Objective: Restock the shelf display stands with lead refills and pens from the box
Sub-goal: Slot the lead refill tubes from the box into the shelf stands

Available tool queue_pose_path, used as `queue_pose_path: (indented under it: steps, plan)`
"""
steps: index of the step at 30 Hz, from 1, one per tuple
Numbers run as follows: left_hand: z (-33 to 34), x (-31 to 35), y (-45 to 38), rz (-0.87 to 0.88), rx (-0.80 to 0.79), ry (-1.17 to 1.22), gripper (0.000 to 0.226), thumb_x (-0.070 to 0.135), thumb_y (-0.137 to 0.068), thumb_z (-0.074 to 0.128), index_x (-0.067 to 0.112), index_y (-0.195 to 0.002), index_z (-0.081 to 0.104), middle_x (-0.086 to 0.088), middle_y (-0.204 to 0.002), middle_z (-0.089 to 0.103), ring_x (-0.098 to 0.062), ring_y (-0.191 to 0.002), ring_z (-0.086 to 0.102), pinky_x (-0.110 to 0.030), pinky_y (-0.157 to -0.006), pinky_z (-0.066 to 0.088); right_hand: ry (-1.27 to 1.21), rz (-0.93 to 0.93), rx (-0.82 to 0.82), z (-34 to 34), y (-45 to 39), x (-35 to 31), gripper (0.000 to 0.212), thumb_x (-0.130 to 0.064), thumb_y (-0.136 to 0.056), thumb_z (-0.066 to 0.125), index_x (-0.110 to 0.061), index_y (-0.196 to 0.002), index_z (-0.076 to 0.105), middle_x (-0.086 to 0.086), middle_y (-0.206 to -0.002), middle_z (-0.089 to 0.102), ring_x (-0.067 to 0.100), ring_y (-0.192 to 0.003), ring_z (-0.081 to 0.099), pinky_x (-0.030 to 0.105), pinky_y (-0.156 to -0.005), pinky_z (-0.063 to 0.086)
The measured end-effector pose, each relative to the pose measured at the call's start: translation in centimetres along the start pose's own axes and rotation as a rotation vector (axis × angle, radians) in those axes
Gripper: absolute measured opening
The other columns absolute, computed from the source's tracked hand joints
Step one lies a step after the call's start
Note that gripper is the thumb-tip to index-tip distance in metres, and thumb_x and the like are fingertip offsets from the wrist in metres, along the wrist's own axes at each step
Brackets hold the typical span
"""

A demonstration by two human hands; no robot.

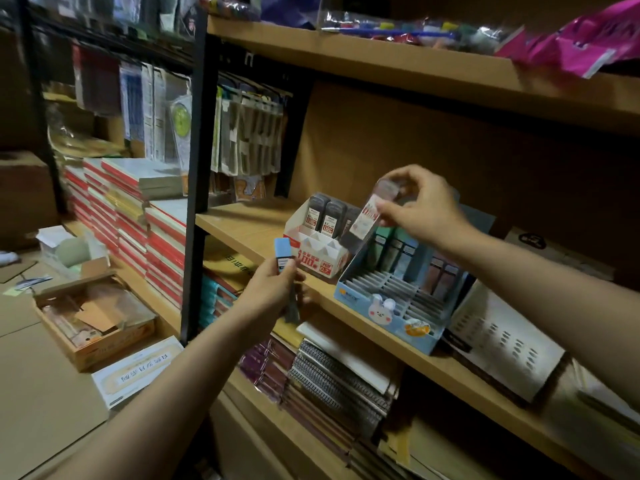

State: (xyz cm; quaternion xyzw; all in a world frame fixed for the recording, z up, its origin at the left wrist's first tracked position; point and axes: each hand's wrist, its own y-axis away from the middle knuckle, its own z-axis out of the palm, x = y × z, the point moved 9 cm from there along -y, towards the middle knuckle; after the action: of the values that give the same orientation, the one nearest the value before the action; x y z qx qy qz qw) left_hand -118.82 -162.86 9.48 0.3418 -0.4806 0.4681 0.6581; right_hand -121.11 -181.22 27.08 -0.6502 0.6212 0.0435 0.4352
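Presently, right hand (420, 206) pinches a clear lead refill case (372, 211) by its top, tilted, above the white display stand (320, 247). Stand front reads "100" and "0.7"; the dark cases (325, 216) in it carry small labels, too small to read. Left hand (273, 285) grips a blue-capped case (284, 259) in front of the shelf edge (249, 230); its lower end blurs. Blue rabbit-printed stand (394, 296) just right, mostly open slots. Cardboard box (93, 323) on the floor, contents unclear.
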Motion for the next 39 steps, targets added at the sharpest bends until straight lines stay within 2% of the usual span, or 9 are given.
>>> queue_pose_path:
  steps: [4, 10, 14, 18, 22, 27, 30, 34, 39]
  plan:
    - [-0.9, 0.7, -0.5, 0.023, -0.034, -0.094, 0.021, 0.016, -0.102, 0.040, 0.022, -0.118, 0.052, -0.013, -0.113, 0.057, -0.026, -0.095, 0.050, -0.037, -0.084, 0.043, 0.155, -0.123, 0.111, -0.3, -3.4, -1.6, 0.030, -0.012, -0.081, 0.076, -0.020, -0.106, 0.060, 0.000, -0.102, 0.066, 0.017, -0.087, 0.068, 0.031, -0.069, 0.061]
    - [-1.4, 0.4, -1.5, 0.010, -0.059, -0.122, 0.027, 0.011, -0.099, 0.045, 0.022, -0.123, 0.053, -0.009, -0.111, 0.059, -0.026, -0.102, 0.059, -0.046, -0.101, 0.046, 0.416, -0.118, 0.040, 3.3, -5.9, 0.3, 0.023, -0.012, -0.083, 0.074, -0.018, -0.099, 0.057, 0.002, -0.097, 0.063, 0.018, -0.085, 0.061, 0.023, -0.063, 0.047]
    - [-2.2, -0.3, -2.3, -0.010, -0.017, -0.045, 0.028, 0.011, -0.095, 0.054, 0.018, -0.122, 0.057, -0.007, -0.108, 0.067, -0.020, -0.097, 0.068, -0.043, -0.094, 0.053, 0.469, -0.104, 0.001, 4.7, -6.1, 1.5, 0.017, -0.012, -0.085, 0.071, -0.019, -0.093, 0.058, 0.000, -0.088, 0.061, 0.014, -0.074, 0.059, 0.019, -0.053, 0.042]
    - [-2.2, -0.8, -3.0, 0.031, 0.001, -0.097, 0.021, 0.012, -0.092, 0.061, 0.021, -0.111, 0.064, -0.001, -0.104, 0.070, -0.015, -0.095, 0.069, -0.035, -0.084, 0.057, 0.488, -0.104, -0.070, 5.8, -6.2, 2.3, 0.011, -0.016, -0.088, 0.070, -0.018, -0.096, 0.064, -0.001, -0.089, 0.064, 0.014, -0.078, 0.063, 0.028, -0.065, 0.055]
    - [-1.4, -1.3, -3.3, 0.042, 0.010, -0.084, 0.019, 0.011, -0.088, 0.065, 0.023, -0.104, 0.067, 0.000, -0.104, 0.070, -0.018, -0.100, 0.067, -0.040, -0.090, 0.054, 0.525, -0.091, -0.095, 6.7, -6.4, 3.4, 0.015, -0.016, -0.086, 0.072, -0.014, -0.100, 0.069, -0.002, -0.090, 0.065, 0.008, -0.075, 0.058, 0.017, -0.059, 0.044]
    - [-0.3, -1.8, -3.2, 0.060, -0.030, -0.101, 0.029, 0.011, -0.084, 0.070, 0.023, -0.109, 0.064, 0.008, -0.091, 0.073, -0.006, -0.089, 0.069, -0.027, -0.076, 0.057, 0.674, -0.078, -0.112, 7.5, -6.0, 3.6, 0.028, -0.019, -0.086, 0.072, -0.014, -0.113, 0.066, 0.006, -0.109, 0.067, 0.018, -0.095, 0.062, 0.034, -0.079, 0.056]
    - [0.1, -1.5, -2.8, 0.095, -0.012, -0.105, 0.028, 0.013, -0.084, 0.071, 0.026, -0.107, 0.063, 0.006, -0.097, 0.071, -0.007, -0.092, 0.068, -0.022, -0.069, 0.055, 0.528, -0.119, -0.032, 6.3, -5.0, 2.0, 0.034, -0.019, -0.088, 0.070, -0.014, -0.121, 0.063, 0.004, -0.115, 0.064, 0.017, -0.103, 0.061, 0.025, -0.083, 0.051]
    - [1.7, -0.2, -1.9, 0.211, -0.019, -0.121, 0.030, 0.013, -0.084, 0.070, 0.029, -0.108, 0.064, 0.004, -0.106, 0.067, -0.006, -0.100, 0.064, -0.023, -0.078, 0.055, 0.308, -0.187, -0.153, 5.7, 0.0, -0.3, 0.016, -0.035, -0.091, 0.065, -0.026, -0.103, 0.070, -0.017, -0.089, 0.067, -0.006, -0.079, 0.061, 0.004, -0.060, 0.043]
    - [5.6, 1.0, -0.4, 0.380, -0.114, -0.293, 0.024, 0.016, -0.089, 0.065, 0.019, -0.112, 0.063, 0.005, -0.107, 0.068, -0.003, -0.099, 0.065, -0.021, -0.079, 0.056, 0.189, -0.047, -0.262, 3.5, 4.1, 1.5, 0.018, -0.023, -0.084, 0.075, -0.015, -0.100, 0.070, -0.002, -0.089, 0.072, 0.011, -0.080, 0.070, 0.032, -0.077, 0.059]
